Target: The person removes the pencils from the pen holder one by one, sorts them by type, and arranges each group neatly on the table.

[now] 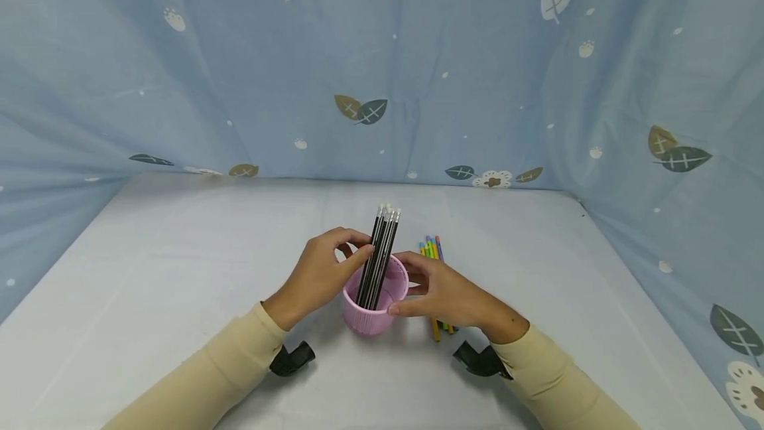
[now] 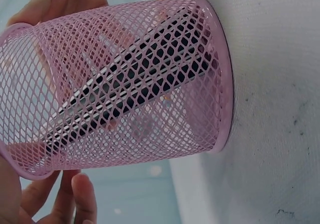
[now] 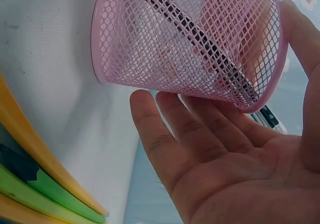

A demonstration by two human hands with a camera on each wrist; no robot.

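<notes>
A pink mesh pen cup stands upright on the white table. Inside it leans a bundle of black pencils with silvery upper ends, rising above the far rim. My left hand reaches over the cup's left side, thumb and index finger pinching the bundle's left side. On the right, my right hand holds the cup, its thumb at the near rim and its fingers along the outer wall. Through the mesh, the left wrist view shows the black pencils slanting down to the cup's bottom.
Several bright yellow, green and blue stick-shaped pens lie on the table under and beside the right hand. A blue cloth printed with leaves and paw marks hangs behind and at the sides. The white tabletop spreads around the hands.
</notes>
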